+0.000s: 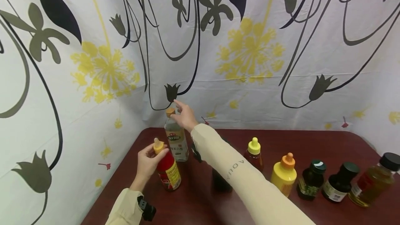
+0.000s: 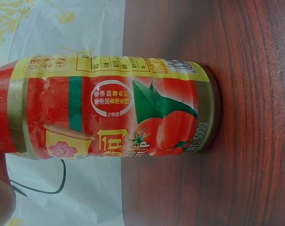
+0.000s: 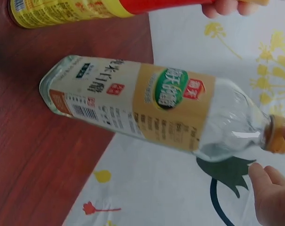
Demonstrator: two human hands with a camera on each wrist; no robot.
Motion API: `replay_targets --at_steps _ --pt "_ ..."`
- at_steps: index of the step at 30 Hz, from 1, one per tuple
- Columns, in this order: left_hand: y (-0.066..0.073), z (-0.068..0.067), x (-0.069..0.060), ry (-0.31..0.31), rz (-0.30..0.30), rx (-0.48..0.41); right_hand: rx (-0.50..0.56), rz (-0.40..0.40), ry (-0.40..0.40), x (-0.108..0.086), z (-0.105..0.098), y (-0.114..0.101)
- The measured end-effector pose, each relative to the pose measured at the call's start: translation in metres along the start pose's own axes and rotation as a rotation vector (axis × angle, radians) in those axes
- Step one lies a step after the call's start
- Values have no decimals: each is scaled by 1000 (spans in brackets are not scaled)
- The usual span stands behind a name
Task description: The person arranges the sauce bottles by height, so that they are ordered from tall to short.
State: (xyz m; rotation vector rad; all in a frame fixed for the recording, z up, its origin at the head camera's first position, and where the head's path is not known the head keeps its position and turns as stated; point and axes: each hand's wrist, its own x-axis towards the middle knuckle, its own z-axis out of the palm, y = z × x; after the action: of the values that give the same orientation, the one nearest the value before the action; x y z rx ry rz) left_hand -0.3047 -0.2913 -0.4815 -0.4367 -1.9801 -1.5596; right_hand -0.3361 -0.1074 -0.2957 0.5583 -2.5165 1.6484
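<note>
Ketchup bottle (image 1: 170, 176): left part of the table (image 1: 193, 200), roughly upright, nozzle up. Can't tell if its base is fully seated or just clear of the wood. Left grip (image 1: 148, 162) has it: thumb and fingers round the upper part, near the yellow cap.

Clear glass bottle (image 1: 176, 143) is just beside it, farther back, upright. Right grip (image 1: 185, 115) is up at its orange cap (image 3: 274, 136), fingers spread, not wrapped round it. Contact looks likely, no firm hold. Can't tell if that side is arriving or letting go.

Status, my read: ketchup in hand, glass bottle not secured. These two sit together on the left; the rest are well apart on the right, untouched: yellow-topped bottle (image 1: 254, 153), yellow squeeze bottle (image 1: 283, 174), two green-capped dark bottles (image 1: 310, 180), black-capped oil bottle (image 1: 372, 181). So most of the row is unhandled right now.

Dark object (image 1: 221, 181) mostly hidden under the right sleeve (image 1: 237, 169); can't identify it. Patterned cloth (image 1: 250, 107) behind.
</note>
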Motion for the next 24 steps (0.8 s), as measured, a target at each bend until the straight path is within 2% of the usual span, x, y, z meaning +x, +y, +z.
replay_targets --at_steps 2,3,6,7,9,11,14,18,20,21,24 --pt "36 3 -1 3 -8 -40 17 11 -14 -1 -5 -4" --pt "46 4 -2 15 -17 -22 25 18 -21 -1 -7 -7" --pt "95 9 -2 24 -75 -46 42 17 -33 -1 -17 -19" --pt "105 10 -2 29 -94 -51 40 14 -33 -2 -21 -23" --pt "111 11 -3 35 -124 -26 39 0 -28 -2 -29 -31" --pt "111 12 -3 42 -121 -32 49 -21 -13 -1 -39 -38" --pt "92 10 -3 42 -61 -92 74 -70 18 -1 -54 -46" --pt "88 10 -3 48 -48 -85 79 -120 43 -1 -75 -52" --pt "94 11 -3 59 -78 -50 66 -131 41 -3 -86 -52" --pt "102 12 -4 69 -106 -19 57 -135 37 -4 -92 -52" --pt "107 13 -4 75 -127 -11 47 -150 22 -9 -108 -50"
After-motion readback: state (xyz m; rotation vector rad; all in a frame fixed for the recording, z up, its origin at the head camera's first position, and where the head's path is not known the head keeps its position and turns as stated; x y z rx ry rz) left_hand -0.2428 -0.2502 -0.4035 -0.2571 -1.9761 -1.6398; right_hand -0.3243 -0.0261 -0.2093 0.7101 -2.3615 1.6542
